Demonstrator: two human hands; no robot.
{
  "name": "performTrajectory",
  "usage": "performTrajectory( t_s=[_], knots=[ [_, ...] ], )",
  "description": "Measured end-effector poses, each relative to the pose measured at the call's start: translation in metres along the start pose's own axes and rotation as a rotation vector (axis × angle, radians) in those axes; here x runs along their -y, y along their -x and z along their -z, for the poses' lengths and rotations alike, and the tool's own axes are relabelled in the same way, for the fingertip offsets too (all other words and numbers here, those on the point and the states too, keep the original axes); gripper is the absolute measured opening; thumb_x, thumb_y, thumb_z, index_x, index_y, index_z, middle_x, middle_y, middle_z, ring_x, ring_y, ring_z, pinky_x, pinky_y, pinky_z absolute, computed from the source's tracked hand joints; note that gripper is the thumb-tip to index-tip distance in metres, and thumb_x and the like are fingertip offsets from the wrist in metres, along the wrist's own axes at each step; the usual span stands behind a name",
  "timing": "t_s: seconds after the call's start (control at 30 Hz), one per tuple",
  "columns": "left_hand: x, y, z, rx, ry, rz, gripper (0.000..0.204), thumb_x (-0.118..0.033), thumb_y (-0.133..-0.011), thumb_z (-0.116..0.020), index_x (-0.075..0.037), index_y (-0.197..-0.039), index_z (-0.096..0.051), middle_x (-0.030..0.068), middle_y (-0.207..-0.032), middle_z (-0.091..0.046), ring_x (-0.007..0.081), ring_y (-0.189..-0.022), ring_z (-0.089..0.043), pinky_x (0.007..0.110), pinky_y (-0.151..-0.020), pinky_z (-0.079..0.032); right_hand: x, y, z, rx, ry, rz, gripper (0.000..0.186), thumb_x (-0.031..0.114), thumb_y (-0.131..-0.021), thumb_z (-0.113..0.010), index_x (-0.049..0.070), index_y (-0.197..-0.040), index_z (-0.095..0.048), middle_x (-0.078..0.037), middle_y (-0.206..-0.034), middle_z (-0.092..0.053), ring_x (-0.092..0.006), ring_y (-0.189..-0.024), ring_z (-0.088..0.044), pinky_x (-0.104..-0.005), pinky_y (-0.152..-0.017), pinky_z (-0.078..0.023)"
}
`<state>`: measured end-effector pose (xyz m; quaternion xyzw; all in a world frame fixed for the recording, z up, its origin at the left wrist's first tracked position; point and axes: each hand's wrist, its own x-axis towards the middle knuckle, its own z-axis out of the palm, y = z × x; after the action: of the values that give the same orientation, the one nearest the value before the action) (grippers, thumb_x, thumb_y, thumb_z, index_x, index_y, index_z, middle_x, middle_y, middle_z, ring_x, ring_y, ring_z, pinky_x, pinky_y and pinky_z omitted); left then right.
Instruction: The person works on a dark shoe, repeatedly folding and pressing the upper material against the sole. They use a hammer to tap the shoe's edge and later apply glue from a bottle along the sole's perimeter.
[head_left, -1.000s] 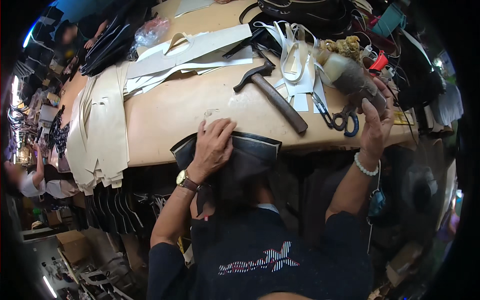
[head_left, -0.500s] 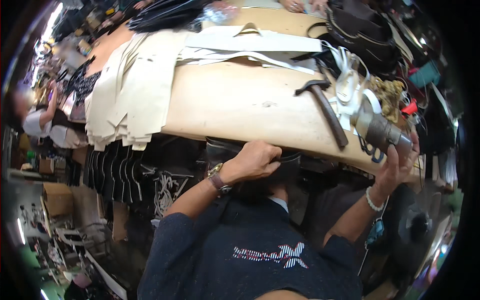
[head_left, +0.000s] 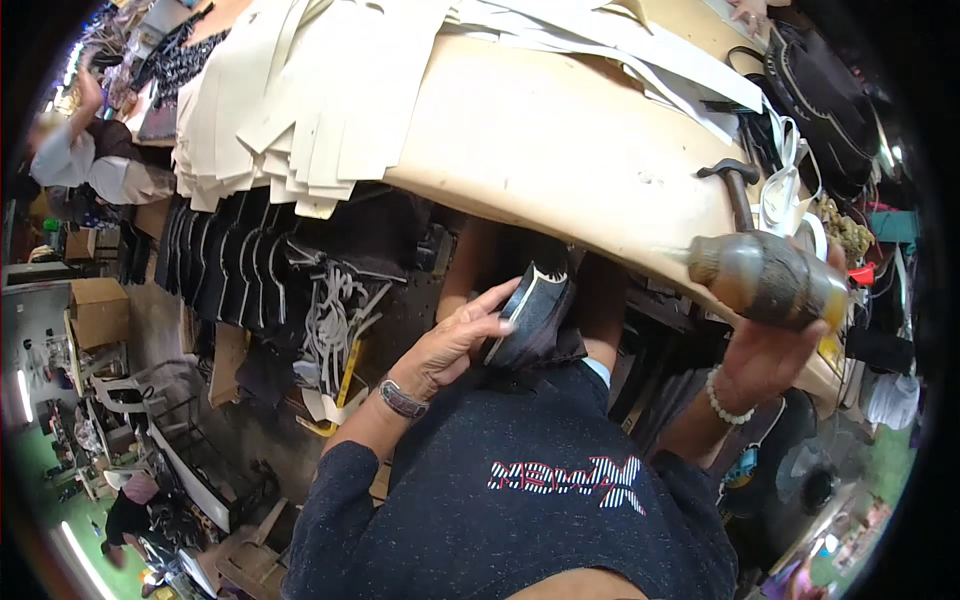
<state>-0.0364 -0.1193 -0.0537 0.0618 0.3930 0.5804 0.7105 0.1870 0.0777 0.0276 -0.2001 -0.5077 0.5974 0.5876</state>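
Observation:
Over my lap, my left hand (head_left: 447, 348) holds a curved black piece (head_left: 527, 325) with a white edge, thumb and fingers along its near left side. It looks like leather, but its exact kind is unclear. At the table's right front edge my right hand (head_left: 768, 362) grips a brownish, cloudy bottle (head_left: 778, 280) from below. A dark band wraps its middle. The bottle lies nearly level, its narrow end pointing left over the tabletop, and is smeared by motion. Just behind it a dark-handled hammer (head_left: 740, 192) rests on the table, touched by neither hand.
Cream sheets (head_left: 330, 110) are stacked at the table's left. White strips (head_left: 640, 60) lie along the back, and a black bag (head_left: 825, 110) stands far right. Black pieces with pale edges (head_left: 230, 260) hang below the table. A person (head_left: 95, 165) is at the far left.
My right hand has raised the bottle off the table and tipped it leftward. My left hand has come down from the table edge with the black piece. The view has shifted.

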Motion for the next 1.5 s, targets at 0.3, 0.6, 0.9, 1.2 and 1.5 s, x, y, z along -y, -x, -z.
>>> performTrajectory(
  t_s=[0.3, 0.6, 0.9, 1.2, 1.5],
  knots=[
    [0.004, -0.002, 0.016, 0.023, 0.122, -0.056, 0.055, 0.005, -0.080, -0.051, -0.001, -0.133, -0.038, 0.0108, -0.123, -0.053, 0.0157, -0.113, -0.052, 0.027, -0.097, -0.041, -0.054, 0.040, -0.038, 0.062, 0.047, -0.389, 0.063, 0.021, -0.087, -0.058, 0.000, -0.137, -0.028, -0.021, -0.127, -0.049, -0.0244, -0.115, -0.052, -0.0374, -0.095, -0.045],
    [0.060, -0.026, 0.032, -0.033, 0.072, 0.076, 0.064, 0.009, -0.073, -0.046, -0.001, -0.135, -0.036, 0.0105, -0.123, -0.052, 0.0174, -0.110, -0.051, 0.028, -0.095, -0.040, -0.061, 0.068, -0.002, -0.141, -0.158, -0.466, 0.042, 0.022, -0.092, -0.050, 0.005, -0.130, -0.042, -0.010, -0.121, -0.055, -0.0224, -0.110, -0.055, -0.0405, -0.085, -0.052],
    [0.036, 0.001, 0.006, 0.105, 0.238, 0.051, 0.064, 0.002, -0.077, -0.053, 0.000, -0.137, -0.033, 0.0102, -0.126, -0.051, 0.0166, -0.114, -0.052, 0.029, -0.097, -0.041, -0.053, 0.073, -0.010, -0.216, -0.371, -0.568, 0.035, 0.029, -0.092, -0.052, 0.008, -0.120, -0.052, -0.009, -0.118, -0.058, -0.0226, -0.108, -0.057, -0.0401, -0.080, -0.054],
    [-0.005, 0.027, -0.048, 0.237, 0.094, -0.125, 0.060, 0.002, -0.085, -0.046, -0.001, -0.142, -0.024, 0.0084, -0.136, -0.042, 0.0135, -0.122, -0.044, 0.028, -0.103, -0.034, -0.021, 0.079, -0.017, -0.239, -0.260, -0.379, 0.056, 0.028, -0.090, -0.050, 0.003, -0.136, -0.030, -0.016, -0.130, -0.047, -0.0255, -0.119, -0.048, -0.0427, -0.097, -0.043],
    [0.001, 0.023, -0.061, 0.267, -0.024, -0.187, 0.062, 0.002, -0.086, -0.044, -0.002, -0.143, -0.020, 0.0081, -0.141, -0.036, 0.0145, -0.128, -0.038, 0.029, -0.107, -0.028, 0.003, 0.075, -0.024, -0.166, 0.067, 0.021, 0.071, 0.033, -0.085, -0.057, 0.001, -0.138, -0.023, -0.030, -0.125, -0.045, -0.0338, -0.117, -0.048, -0.0449, -0.097, -0.041]
  ],
)
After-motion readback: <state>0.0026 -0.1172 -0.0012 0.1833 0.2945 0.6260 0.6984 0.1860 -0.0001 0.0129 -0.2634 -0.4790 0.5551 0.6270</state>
